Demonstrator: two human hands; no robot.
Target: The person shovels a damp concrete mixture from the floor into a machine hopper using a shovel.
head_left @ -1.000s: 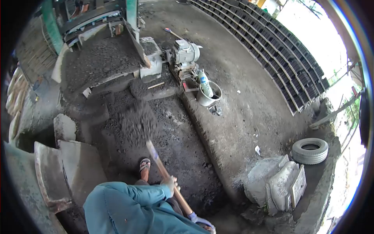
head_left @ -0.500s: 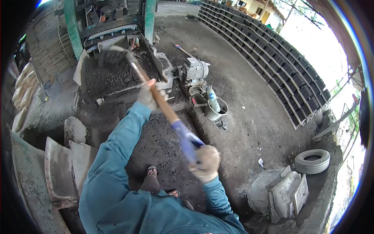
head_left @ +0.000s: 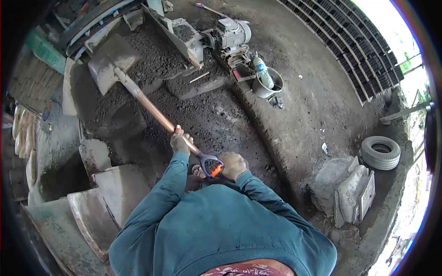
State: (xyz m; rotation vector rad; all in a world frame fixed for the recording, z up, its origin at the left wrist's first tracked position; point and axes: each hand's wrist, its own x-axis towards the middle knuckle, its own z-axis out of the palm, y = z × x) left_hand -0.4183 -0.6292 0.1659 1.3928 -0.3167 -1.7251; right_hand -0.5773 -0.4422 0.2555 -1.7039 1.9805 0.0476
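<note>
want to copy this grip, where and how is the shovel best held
Grip the shovel as shown: right hand on the D-handle at the near end, left hand wrapped over the wooden shaft further up. The long shaft slopes away toward the blade, so come from behind.

Single head-worn fisheye view, steeply downward, close.

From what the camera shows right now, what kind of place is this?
Probably an open-sided block-making yard. Long rows of dark grey blocks stand on the concrete floor, a grey electric motor sits beside a hopper heaped with dark gritty mix, and both hands grip a wooden-handled shovel.
</note>
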